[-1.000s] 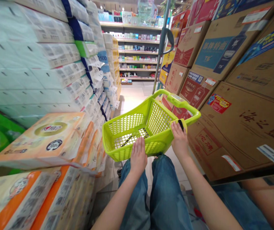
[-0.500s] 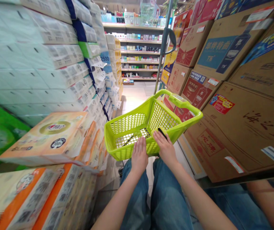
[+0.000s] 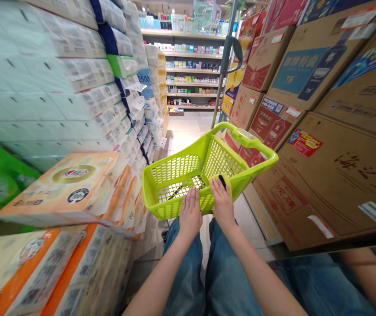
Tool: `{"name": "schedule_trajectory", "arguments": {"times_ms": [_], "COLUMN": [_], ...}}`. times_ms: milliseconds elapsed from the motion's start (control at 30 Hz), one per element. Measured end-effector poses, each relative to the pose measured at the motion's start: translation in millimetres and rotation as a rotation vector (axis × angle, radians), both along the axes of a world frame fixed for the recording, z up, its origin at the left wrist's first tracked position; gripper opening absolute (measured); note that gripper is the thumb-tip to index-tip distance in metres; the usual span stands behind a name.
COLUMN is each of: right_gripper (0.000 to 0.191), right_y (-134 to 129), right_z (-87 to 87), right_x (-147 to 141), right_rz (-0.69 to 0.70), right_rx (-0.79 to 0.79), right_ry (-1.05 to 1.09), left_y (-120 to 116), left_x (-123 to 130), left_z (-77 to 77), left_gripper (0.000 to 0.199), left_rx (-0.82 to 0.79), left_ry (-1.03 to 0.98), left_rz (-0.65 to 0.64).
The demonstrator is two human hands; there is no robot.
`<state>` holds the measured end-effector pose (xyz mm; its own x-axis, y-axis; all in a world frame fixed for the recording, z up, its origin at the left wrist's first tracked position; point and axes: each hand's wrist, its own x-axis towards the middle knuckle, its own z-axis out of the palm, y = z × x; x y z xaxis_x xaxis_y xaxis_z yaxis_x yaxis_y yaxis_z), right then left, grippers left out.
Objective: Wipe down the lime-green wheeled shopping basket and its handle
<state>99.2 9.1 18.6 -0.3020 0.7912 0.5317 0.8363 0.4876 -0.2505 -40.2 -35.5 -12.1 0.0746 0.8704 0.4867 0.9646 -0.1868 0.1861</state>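
A lime-green shopping basket cart (image 3: 174,210) with perforated walls stands before my knees, with nothing but its grid floor visible inside. My left hand (image 3: 190,210) lies on its near rim, fingers stretched out flat and pointing into the basket. Just to the right, my right hand (image 3: 222,202) presses a small yellow-green pad (image 3: 228,180) with a black strip against the same rim. The fingers cover most of the pad. My hands are a short gap apart.
Tissue packs (image 3: 72,175) are stacked high on the left. Cardboard cartons (image 3: 355,175) form a wall on the right. A grey pole with a hooked handle (image 3: 232,55) rises behind the cart. Stocked shelves (image 3: 194,55) cross the far end of the aisle.
My right hand has shifted slightly left along the rim with the pad and turned more upright. My left hand has barely moved, and the cart is in nearly the same place.
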Motion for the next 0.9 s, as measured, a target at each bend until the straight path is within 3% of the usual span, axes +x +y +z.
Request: {"name": "schedule_trajectory", "arguments": {"times_ms": [100,167,267,400,500,633,800,900], "right_gripper": [0.084,0.084,0.087,0.086,0.083,0.083,0.085,0.081], "right_y": [-12.0,-12.1,-0.7,22.5,32.8,25.6,-4.8,-13.4], "right_z": [-8.7,-6.8,6.0,29.3,37.2,22.4,-9.3,-14.7], "right_x": [-23.8,-20.5,13.8,75.8,94.1,61.8,-11.9,-29.0], "right_rz": [0.082,0.141,0.176,-0.024,-0.137,-0.171,0.038,0.125], "right_rx": [-0.033,-0.056,-0.042,0.041,0.087,0.064,-0.02,-0.044], "right_ry": [0.003,-0.032,-0.084,-0.067,-0.032,0.054,0.079,0.047], "left_y": [0.3,0.3,-0.2,-0.8,-0.5,0.0,0.2,0.1], "left_x": [-0.9,-1.0,-0.7,-0.4,0.1,1.0,-0.3,-1.1], "left_z": [-0.5,-0.2,1.2,2.3,2.1,1.6,1.5,1.5], "left_gripper": [0.086,0.086,0.086,0.086,0.086,0.085,0.084,0.081], "left_rx": [-0.007,-0.013,-0.012,-0.007,-0.008,-0.012,-0.008,-0.016], "left_ry": [0.016,0.017,0.014,0.01,0.005,-0.003,0.017,0.036], "left_rz": [0.0,0.003,0.004,-0.008,-0.002,0.006,0.003,0.009]}}
